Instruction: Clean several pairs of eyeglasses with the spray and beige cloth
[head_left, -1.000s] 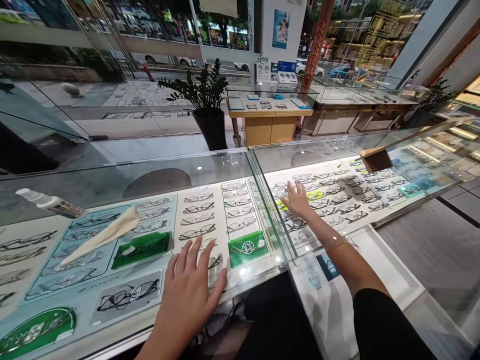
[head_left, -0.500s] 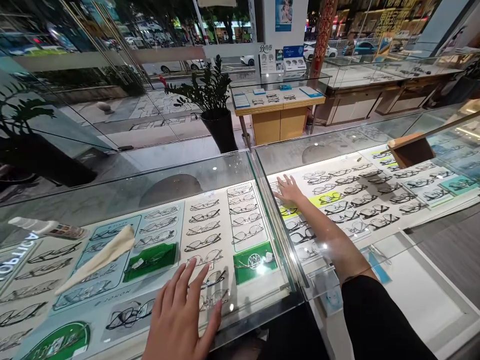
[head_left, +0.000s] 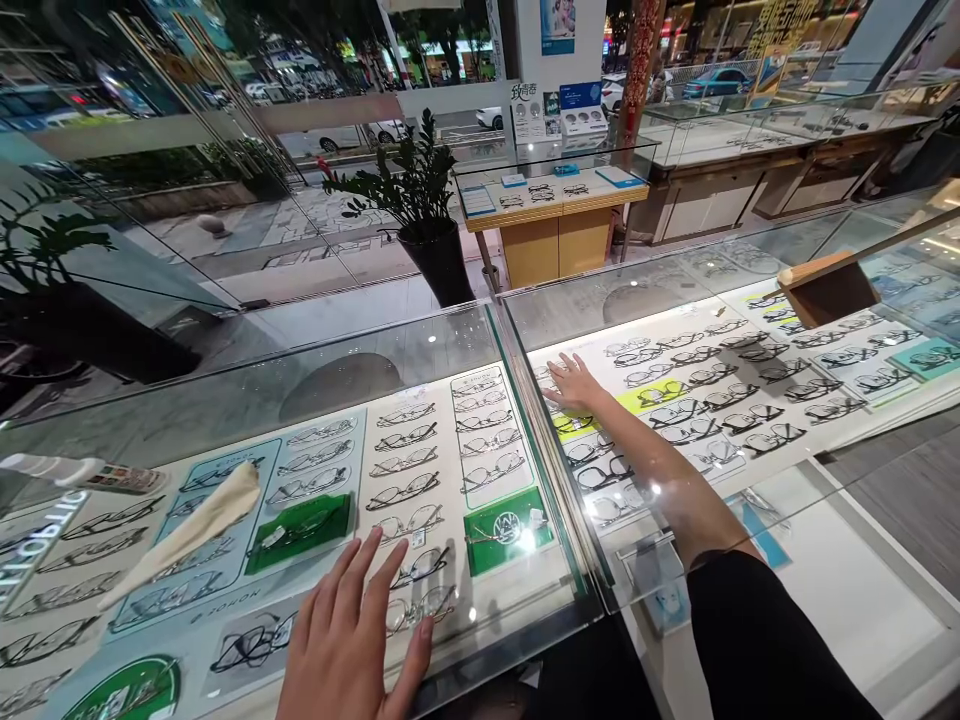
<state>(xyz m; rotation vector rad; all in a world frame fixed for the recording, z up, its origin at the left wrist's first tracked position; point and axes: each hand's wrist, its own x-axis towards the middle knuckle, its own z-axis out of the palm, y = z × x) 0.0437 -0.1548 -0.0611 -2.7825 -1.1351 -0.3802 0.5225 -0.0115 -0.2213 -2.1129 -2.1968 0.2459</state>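
My left hand (head_left: 346,625) rests on the glass top of the left display case (head_left: 517,608), fingers spread, holding nothing. Under the glass near it are a pair of eyeglasses (head_left: 420,568) and a green card (head_left: 508,530) with glasses on it. My right arm reaches under the glass of the right display case. There my right hand (head_left: 571,384) is open above the rows of eyeglasses, at the left back corner. Whether its fingertips touch a frame, I cannot tell. Close to it lie a yellow strip (head_left: 634,400) and dark-framed glasses (head_left: 604,470).
On the left glass lie a spray bottle (head_left: 94,472) and a cream cloth (head_left: 199,520). A brown wooden stand (head_left: 829,290) is at the right. An open white drawer (head_left: 862,590) is below my right arm. Beyond stand a potted plant (head_left: 435,255) and a small display table (head_left: 559,245).
My left hand has shifted slightly left and down on the glass. My right hand stays almost in place, moving slightly left. The camera view has shifted a little.
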